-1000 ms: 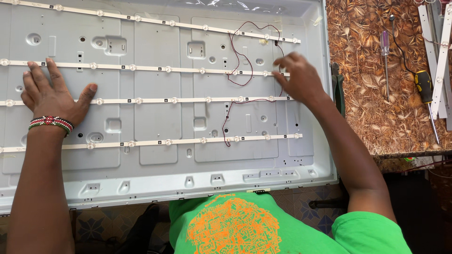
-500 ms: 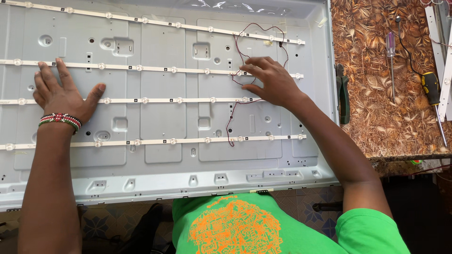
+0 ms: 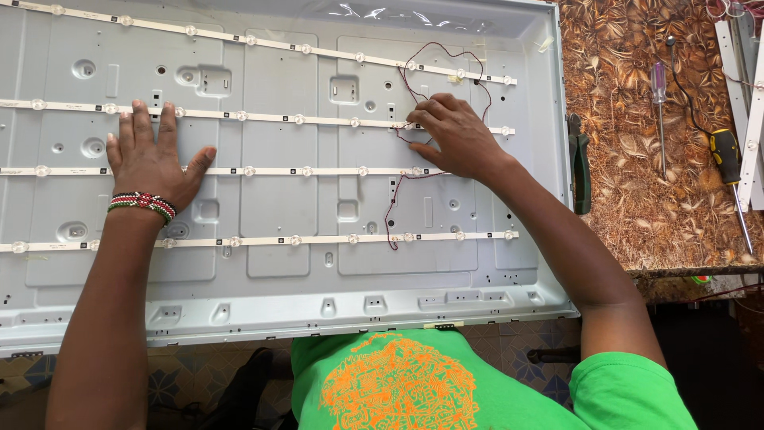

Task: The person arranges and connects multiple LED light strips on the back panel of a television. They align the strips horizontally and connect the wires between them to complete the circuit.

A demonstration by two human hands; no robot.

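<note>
A: While the left hand lies flat, fingers spread, on the panel, it grasps nothing. Palm sits between the second and third LED strips, fingertips over the second strip. Likely a brace, so the sheet does not shift or flex.

B: And the right hand?

A: Fingers curled down onto the red wire where it crosses the second strip, toward the worktop's right edge. Whether they pinch the wire or only press on it, I cannot tell. The wire loops up to the top strip and trails down to the bottom strip.

B: Tools?

A: Off the panel, on the patterned worktop to the right: pliers just beside the panel's edge, a purple screwdriver, a yellow-and-black screwdriver. Near the right hand, none touched.

B: Panel placement?

A: Inner face up, its front edge overhanging the worktop against the person's body.
</note>
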